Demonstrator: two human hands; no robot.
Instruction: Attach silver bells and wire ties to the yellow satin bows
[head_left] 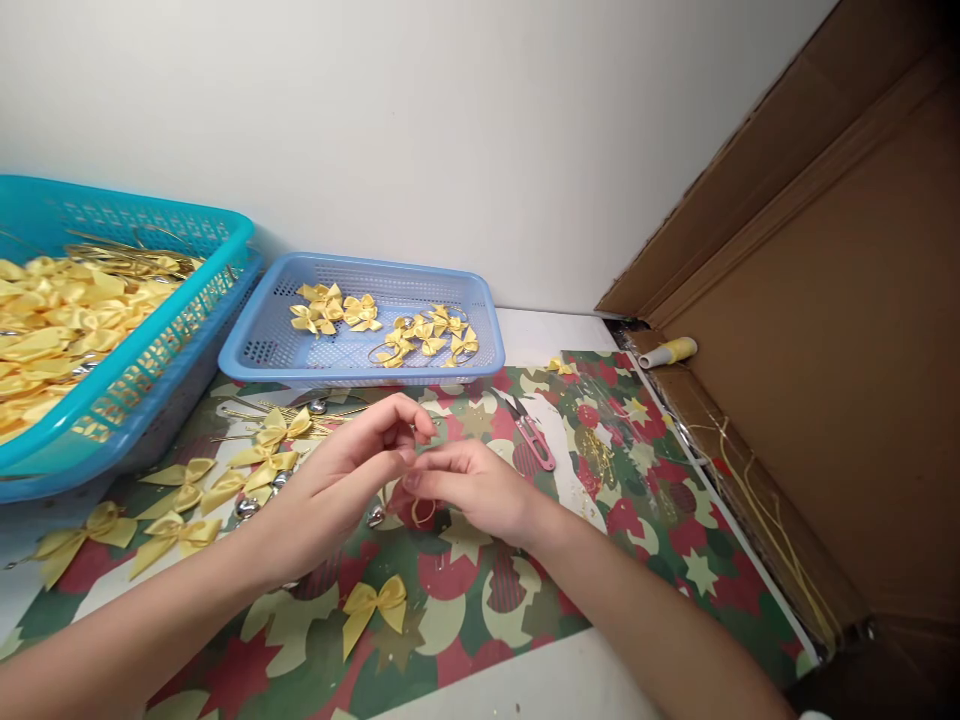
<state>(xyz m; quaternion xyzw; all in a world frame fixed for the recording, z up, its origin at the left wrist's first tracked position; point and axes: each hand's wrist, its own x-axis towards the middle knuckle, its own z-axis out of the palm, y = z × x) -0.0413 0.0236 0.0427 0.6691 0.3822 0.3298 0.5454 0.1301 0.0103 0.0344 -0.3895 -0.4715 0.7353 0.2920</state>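
Note:
My left hand (360,470) and my right hand (469,485) meet fingertip to fingertip over the patterned sheet. Both pinch a thin gold cord (424,512), whose loop hangs below the fingers. A small silver bell (376,516) hangs just under my left fingers. One yellow bow (375,608) lies on the sheet in front of my hands. More yellow bows (177,535) lie left of my left hand, with silver bells (246,507) and gold cords among them. The exact grip of the fingertips is partly hidden.
A blue basket (360,376) with several bows stands behind my hands. At the left, a turquoise basket (150,350) is heaped with bows. Pink snips (534,440) lie right of my hands. A cardboard wall (817,300) and a yellow-white tube (669,352) are at the right.

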